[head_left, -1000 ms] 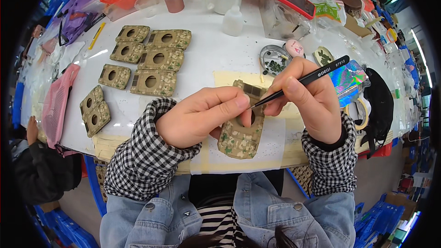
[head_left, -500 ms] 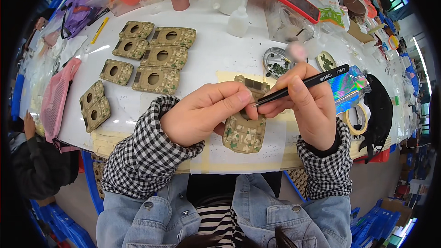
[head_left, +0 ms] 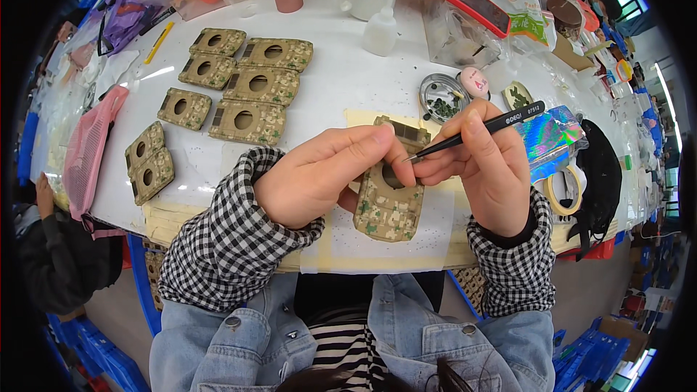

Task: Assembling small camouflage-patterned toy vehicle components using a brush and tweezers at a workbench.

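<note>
While the right hand (head_left: pixel 497 163) is clamping the tweezers (head_left: pixel 504 122) between thumb and fingers in the head view, their tips are meeting the left hand's (head_left: pixel 308 181) forefinger just right of centre; whether they are gripping a tiny piece, I cannot tell. The left thumb and forefinger are lying close together, but what they may be pinching is not showing. The camouflage shell (head_left: pixel 388 214) is sitting beneath both hands, right of centre, over a white sheet (head_left: pixel 432 229). Compared with a second ago, the thumb is resting farther from the tips and more of the shell's round hole (head_left: pixel 392 176) is showing, so the fine work is probably happening at the fingertip rather than on the shell. The table's front edge is running near the shell's lower end. A round dish (head_left: pixel 444 98), foil (head_left: pixel 555 141) and tape roll (head_left: pixel 565 189) are crowding the right side, while white table (head_left: pixel 341 76) is stretching from the hands toward the other shells (head_left: pixel 258 86) at upper left, leaving more room that way.
</note>
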A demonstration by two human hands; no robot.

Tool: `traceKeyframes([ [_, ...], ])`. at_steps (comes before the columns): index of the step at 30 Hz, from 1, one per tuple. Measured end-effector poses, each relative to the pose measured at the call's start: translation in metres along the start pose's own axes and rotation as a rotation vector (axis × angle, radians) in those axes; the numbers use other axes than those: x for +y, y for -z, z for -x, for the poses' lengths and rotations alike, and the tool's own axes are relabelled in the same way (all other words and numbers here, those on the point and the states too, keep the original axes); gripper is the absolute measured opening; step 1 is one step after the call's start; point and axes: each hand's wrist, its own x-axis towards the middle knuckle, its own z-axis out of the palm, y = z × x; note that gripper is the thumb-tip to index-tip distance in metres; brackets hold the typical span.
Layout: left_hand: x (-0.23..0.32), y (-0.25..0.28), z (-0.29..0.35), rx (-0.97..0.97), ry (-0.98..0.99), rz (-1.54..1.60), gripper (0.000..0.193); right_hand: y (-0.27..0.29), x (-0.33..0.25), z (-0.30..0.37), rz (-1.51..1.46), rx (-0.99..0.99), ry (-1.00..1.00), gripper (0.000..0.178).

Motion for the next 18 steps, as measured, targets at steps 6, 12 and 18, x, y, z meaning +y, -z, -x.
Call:
traceKeyframes([
  [6, 0.002, -0.001, 0.000, 0.009, -0.008, -0.041, 0.050, 0.000, 0.002, 0.000, 0.009, 0.022, 0.001, 0.029],
  [12, 0.007, -0.001, 0.000, 0.004, 0.001, -0.059, 0.050, 0.001, 0.002, 0.001, 0.012, 0.035, 0.021, 0.029],
  [18, -0.002, 0.002, -0.003, 0.048, -0.013, 0.113, 0.050, -0.003, 0.002, 0.006, 0.047, 0.070, 0.201, 0.026],
])
